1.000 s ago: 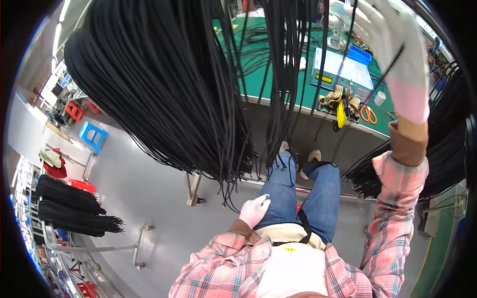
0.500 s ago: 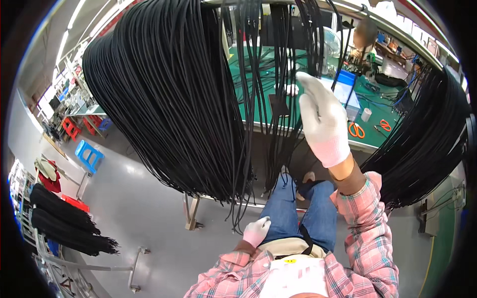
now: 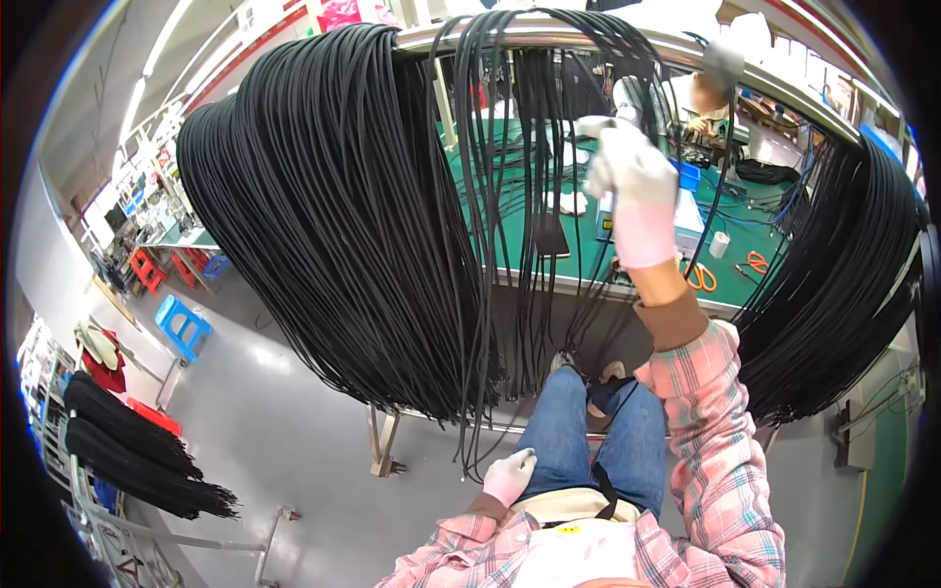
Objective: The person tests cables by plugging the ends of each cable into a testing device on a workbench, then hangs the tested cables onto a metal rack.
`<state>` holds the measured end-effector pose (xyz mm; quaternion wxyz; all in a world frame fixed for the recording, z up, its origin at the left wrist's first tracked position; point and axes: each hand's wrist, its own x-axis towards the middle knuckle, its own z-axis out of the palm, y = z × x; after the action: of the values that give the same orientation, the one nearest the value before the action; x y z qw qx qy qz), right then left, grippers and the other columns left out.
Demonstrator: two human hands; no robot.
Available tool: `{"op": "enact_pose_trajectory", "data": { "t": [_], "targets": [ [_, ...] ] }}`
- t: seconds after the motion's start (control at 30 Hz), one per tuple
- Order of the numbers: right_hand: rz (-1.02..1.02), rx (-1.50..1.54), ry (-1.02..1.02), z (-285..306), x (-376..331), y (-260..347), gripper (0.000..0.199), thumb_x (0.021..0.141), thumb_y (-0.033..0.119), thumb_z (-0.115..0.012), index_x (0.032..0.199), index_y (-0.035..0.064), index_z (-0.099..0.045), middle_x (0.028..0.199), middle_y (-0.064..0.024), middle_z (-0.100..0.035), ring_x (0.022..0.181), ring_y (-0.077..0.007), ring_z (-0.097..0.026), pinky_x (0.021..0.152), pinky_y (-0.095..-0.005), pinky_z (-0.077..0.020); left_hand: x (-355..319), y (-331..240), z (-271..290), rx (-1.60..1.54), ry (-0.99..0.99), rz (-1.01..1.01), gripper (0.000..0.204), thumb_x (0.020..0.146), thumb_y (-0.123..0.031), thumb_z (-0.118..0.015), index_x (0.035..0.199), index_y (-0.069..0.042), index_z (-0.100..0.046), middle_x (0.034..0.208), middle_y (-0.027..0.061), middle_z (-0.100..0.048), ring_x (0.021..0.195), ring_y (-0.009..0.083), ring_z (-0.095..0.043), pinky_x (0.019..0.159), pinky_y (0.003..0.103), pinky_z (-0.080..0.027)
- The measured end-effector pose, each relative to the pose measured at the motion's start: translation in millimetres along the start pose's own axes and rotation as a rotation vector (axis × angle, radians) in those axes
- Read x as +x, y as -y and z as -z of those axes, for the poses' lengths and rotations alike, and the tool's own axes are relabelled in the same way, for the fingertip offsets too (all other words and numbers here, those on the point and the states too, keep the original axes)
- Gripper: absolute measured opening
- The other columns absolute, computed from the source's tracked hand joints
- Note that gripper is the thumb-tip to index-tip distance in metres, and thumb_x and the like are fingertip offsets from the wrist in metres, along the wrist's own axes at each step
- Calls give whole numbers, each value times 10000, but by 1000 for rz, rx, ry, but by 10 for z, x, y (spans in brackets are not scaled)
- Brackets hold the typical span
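Note:
Thin black cables (image 3: 470, 167) hang in loose strands over a metal rail (image 3: 676, 51) in front of me. My right hand (image 3: 632, 191), in a white glove with a pinkish cuff, is raised among the right-hand strands below the rail. Its fingers look curled, one pointing left; blur hides whether a strand is in them. My left hand (image 3: 509, 477), gloved alike, rests on my left thigh with fingers loosely closed and nothing visible in them. Left of the loose strands hangs a thick bundle of black cables (image 3: 333, 216).
Beyond the rail stands a green-topped workbench (image 3: 588, 257) with orange-handled scissors (image 3: 702, 277), a dark flat object (image 3: 552, 236) and a white spool (image 3: 719, 243). Another cable bundle (image 3: 833, 284) hangs at right. A person (image 3: 701, 103) sits across the bench. Blue stool (image 3: 183, 326) at left.
My right hand has gone from stretched fingers to curled ones, slightly higher in the picture. Strands near it have shifted. My view has tilted, showing more rail. My left hand stays on my thigh.

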<state>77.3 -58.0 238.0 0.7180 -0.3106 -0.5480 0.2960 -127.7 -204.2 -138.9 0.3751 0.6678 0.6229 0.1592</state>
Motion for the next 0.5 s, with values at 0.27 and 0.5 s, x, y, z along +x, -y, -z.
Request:
{"op": "enact_pose_trajectory", "data": {
  "t": [0.27, 0.5],
  "targets": [
    [467, -338, -160, 81, -60, -11, 296, 920, 120, -503, 1158, -29, -598, 699, -45, -598, 620, -115, -536, 608, -229, -445, 39, -17, 1, 79, 22, -71, 374, 912, -390, -504, 1153, -156, -667, 1006, 128, -709, 919, 364, -654, 786, 408, -515],
    [757, -428, -110, -555, -105, 102, 302, 943, 138, -493, 1182, -19, -593, 759, -64, -643, 609, -132, -563, 623, -226, -460, 30, 36, -33, 33, -19, -86, 356, 896, -357, -526, 1145, -146, -668, 994, 113, -714, 898, 350, -660, 794, 398, -517]
  ]
}}
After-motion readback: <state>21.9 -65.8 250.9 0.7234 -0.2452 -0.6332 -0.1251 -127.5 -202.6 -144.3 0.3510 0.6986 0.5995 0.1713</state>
